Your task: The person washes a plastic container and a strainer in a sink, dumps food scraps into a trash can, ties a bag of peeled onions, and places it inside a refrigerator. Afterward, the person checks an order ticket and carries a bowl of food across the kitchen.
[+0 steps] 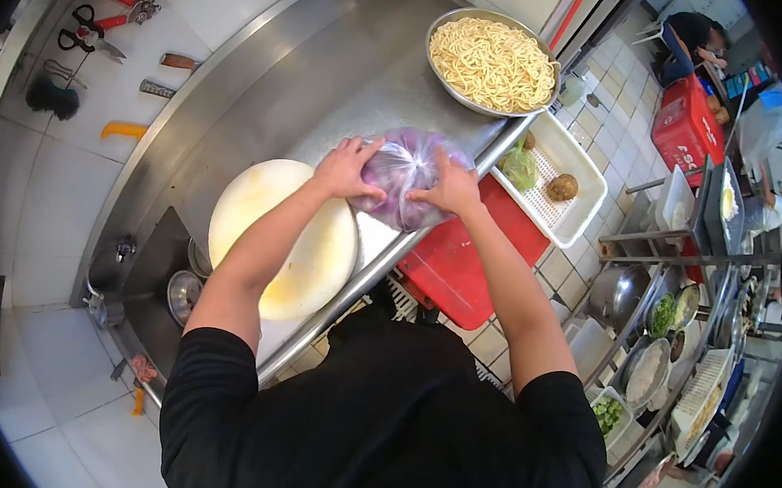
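Note:
A clear plastic bag (413, 159) with purple contents sits at the front edge of the steel counter (329, 86). I cannot make out exactly what is inside. My left hand (349, 170) grips the bag's left side, and my right hand (450, 188) grips its right side. Both thumbs point inward toward the gathered plastic in the middle. Just left of the bag, partly under my left forearm, lies a round white cutting board (274, 236) with yellowish stains.
A steel bowl of noodles (492, 62) stands at the counter's far right. Beside the counter are a red board (476, 259) and a white basket (585, 199) holding a bagged green vegetable and brown roots. Scissors (88, 34) hang on the left wall. Food-laden racks and other people are at right.

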A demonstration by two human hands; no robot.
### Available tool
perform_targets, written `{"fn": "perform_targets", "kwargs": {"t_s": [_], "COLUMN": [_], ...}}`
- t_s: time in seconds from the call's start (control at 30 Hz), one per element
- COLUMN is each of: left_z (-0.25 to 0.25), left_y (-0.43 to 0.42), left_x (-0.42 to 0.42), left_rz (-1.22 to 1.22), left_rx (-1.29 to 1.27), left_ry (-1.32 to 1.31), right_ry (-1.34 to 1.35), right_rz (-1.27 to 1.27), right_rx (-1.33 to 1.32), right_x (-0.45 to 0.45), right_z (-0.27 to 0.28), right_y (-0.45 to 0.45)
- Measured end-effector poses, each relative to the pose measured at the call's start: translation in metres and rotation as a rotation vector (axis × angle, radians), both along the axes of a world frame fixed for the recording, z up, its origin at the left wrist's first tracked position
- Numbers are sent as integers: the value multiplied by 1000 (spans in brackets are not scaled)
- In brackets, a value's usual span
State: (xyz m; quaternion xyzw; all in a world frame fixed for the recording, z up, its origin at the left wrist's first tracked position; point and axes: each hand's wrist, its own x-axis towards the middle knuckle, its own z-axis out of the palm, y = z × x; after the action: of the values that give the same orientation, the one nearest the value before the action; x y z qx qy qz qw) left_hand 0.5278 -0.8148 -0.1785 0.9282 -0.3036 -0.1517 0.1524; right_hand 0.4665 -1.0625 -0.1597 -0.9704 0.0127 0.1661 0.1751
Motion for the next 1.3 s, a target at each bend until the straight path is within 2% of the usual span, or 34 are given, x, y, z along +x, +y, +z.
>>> {"fn": "perform_targets", "kwargs": {"t_s": [0.07, 0.17, 0.27, 0.37, 0.43, 0.47, 0.53, 0.57, 0.67, 0.77, 0.97, 1.07, 1.17, 1.3], "left_z": [-5, -10, -19, -37, -31, -25, 0, -10, -38, -43, -53, -48, -45, -25], "left_y": [-6, -6, -4, -2, 0, -1, -10, -15, -29, -34, -38, -38, -41, -32], "left_x": [-3, 0, 4, 9, 16, 20, 26, 25, 23, 31, 32, 34, 41, 41], "left_rz": [28, 43, -19, -85, -69, -52, -17, -16, 8, 56, 64, 51, 46, 34], "left_rx": [12, 50, 90, 108, 61, -27, -202, -220, -235, -178, -160, -155, -147, -101], "left_ry": [12, 14, 40, 76, 140, 75, -56, -70, -67, 0, 11, 22, 9, 18], "right_ry": [102, 118, -108, -155, -306, -381, -376, -374, -310, -250, -101, -205, -148, -390], "right_rz": [-45, -35, -40, 66, 81, 88, 76, 70, 43, 47, 50, 14, 12, 39], "right_rx": [-2, 87, 145, 186, 210, 221, 175, 152, 319, 332, 301, 252, 225, 140], "right_x": [6, 18, 17, 18, 14, 13, 21, 25, 32, 47, 46, 41, 47, 39], "right_z": [-24, -34, -45, -51, -26, -17, -25, -30, -71, -77, -81, -90, -61, -49], "right_y": [10, 10, 10, 9, 4, 1, -9, -12, -6, -8, -9, -7, -9, -5]}}
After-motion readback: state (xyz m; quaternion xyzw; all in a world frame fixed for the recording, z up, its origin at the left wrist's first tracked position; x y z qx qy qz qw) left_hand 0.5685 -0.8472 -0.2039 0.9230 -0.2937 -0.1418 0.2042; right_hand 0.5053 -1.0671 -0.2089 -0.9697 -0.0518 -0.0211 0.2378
